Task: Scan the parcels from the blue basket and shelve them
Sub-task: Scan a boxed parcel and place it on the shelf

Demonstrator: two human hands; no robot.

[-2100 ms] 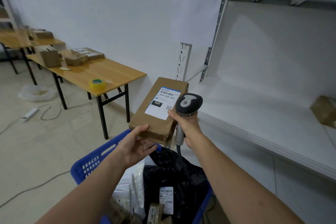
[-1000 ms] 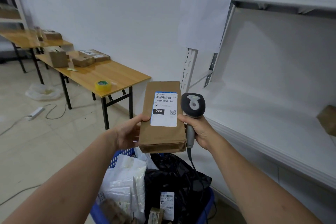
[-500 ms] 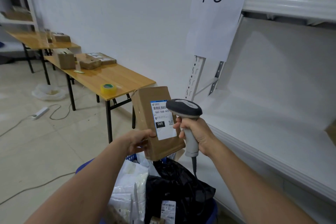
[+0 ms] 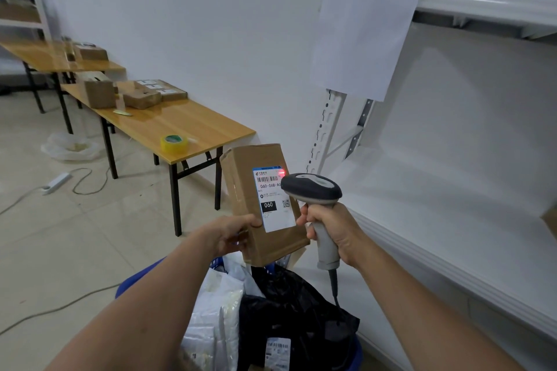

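My left hand [image 4: 232, 235] grips the lower left edge of a brown cardboard parcel [image 4: 244, 190], held upright with its white shipping label facing me. My right hand [image 4: 330, 226] is wrapped round the handle of a grey barcode scanner [image 4: 312, 188], whose head points at the label; a red light spot glows at the label's top right. Below my arms is the blue basket [image 4: 135, 280], filled with white and black plastic parcel bags [image 4: 283, 310]. The white shelf [image 4: 437, 214] marked "4-3" stands at the right.
A wooden table [image 4: 180, 126] at the left carries a yellow tape roll [image 4: 174, 143] and several cardboard boxes. A power strip with cable [image 4: 57, 182] lies on the tiled floor. Another brown box [image 4: 550, 220] sits on the shelf at the far right edge.
The parcel has turned from lying tilted to upright with its label toward the scanner. My right hand has swung the scanner's head to the label, and a red spot now shows there.
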